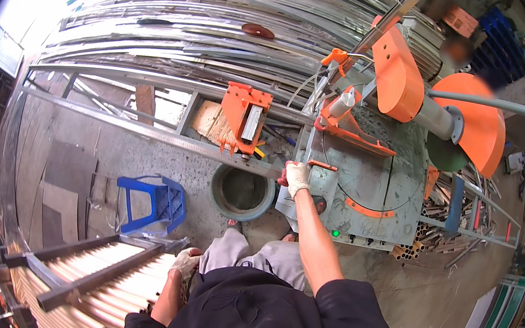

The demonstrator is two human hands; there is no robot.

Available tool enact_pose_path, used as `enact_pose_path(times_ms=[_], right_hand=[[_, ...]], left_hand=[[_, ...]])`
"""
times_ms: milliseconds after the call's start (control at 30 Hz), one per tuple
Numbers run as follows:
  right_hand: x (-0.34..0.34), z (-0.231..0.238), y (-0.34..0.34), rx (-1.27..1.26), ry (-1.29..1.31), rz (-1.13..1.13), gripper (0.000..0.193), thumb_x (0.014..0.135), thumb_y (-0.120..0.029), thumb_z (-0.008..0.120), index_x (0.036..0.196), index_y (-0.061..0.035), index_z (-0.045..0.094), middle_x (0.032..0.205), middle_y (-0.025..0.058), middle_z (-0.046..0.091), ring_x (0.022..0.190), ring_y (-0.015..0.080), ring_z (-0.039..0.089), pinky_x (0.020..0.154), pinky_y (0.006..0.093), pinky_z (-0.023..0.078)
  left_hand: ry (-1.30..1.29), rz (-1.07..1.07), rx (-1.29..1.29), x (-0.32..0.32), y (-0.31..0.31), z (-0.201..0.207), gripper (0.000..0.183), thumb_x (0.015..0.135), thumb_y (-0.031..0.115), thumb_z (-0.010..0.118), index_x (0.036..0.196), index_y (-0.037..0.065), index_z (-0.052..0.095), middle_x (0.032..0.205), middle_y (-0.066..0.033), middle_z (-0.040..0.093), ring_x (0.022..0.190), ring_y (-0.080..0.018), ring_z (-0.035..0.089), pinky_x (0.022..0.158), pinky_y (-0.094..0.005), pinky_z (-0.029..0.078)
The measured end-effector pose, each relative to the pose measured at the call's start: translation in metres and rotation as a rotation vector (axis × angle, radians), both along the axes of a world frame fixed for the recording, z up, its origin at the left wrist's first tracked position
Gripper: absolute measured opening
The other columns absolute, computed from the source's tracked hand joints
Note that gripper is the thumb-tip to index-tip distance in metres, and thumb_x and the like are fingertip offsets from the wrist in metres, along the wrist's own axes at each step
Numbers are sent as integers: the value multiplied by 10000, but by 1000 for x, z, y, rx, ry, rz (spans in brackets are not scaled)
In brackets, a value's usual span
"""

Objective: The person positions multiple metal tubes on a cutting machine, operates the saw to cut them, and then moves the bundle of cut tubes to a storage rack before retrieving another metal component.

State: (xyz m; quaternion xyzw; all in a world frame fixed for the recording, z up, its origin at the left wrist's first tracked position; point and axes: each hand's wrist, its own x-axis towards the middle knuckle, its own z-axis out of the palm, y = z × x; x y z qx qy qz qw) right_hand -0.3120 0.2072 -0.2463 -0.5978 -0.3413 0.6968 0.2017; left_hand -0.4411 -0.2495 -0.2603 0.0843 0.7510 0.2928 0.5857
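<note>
My right hand (297,176), in a white glove with red on the fingers, reaches forward to the left edge of the saw table (366,184). Its fingers are closed, and what they grip is hidden. My left hand (185,262), gloved too, is low beside my left thigh, at the ends of a stack of pale tubes (107,283); its fingers are mostly hidden. Above the table hangs the cutting saw with its orange blade guard (480,123) and orange belt cover (397,72). An orange clamp (362,140) stands on the table.
A long metal roller frame (148,129) runs left from the saw, carrying an orange stop (236,111). Below it are a round bucket (242,192) and a blue plastic stool (150,202). Long metal profiles (196,16) lie piled behind. Short tube offcuts (407,252) lie at right.
</note>
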Motion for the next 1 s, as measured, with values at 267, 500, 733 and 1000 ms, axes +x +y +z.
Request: enact_pose_path(times_ms=[267, 500, 733, 1000], right_hand=[[-22, -34, 28, 81, -263, 89, 175, 939, -173, 543, 1044, -44, 595, 664, 103, 599, 509, 205, 600, 412, 378, 543], [-12, -54, 7, 107, -260, 63, 203, 936, -136, 510, 1060, -50, 646, 710, 106, 636, 478, 193, 615, 386, 332, 517], [-116, 75, 92, 1070, -623, 351, 415, 865, -321, 636, 1158, -29, 620, 1129, 228, 642, 1060, 386, 616, 905, 445, 491], [-169, 144, 252, 502, -476, -539, 457, 784, -461, 704, 892, -20, 661, 789, 117, 680, 665, 238, 683, 481, 363, 539]], left_hand=[[-36, 107, -34, -34, -35, -14, 252, 863, 220, 668, 1013, 17, 674, 740, -17, 640, 637, -112, 570, 561, -270, 454], [-43, 67, -117, -39, -31, -14, 272, 898, 219, 617, 1072, 20, 684, 762, -5, 643, 634, -101, 552, 563, -266, 438], [-115, 248, 35, -63, -19, -53, 181, 876, 133, 616, 1012, 36, 684, 751, -10, 626, 607, -106, 540, 535, -290, 452], [-141, 269, 147, -83, -5, -52, 274, 897, 167, 635, 1136, 36, 609, 860, -97, 663, 689, -200, 651, 600, -356, 565]])
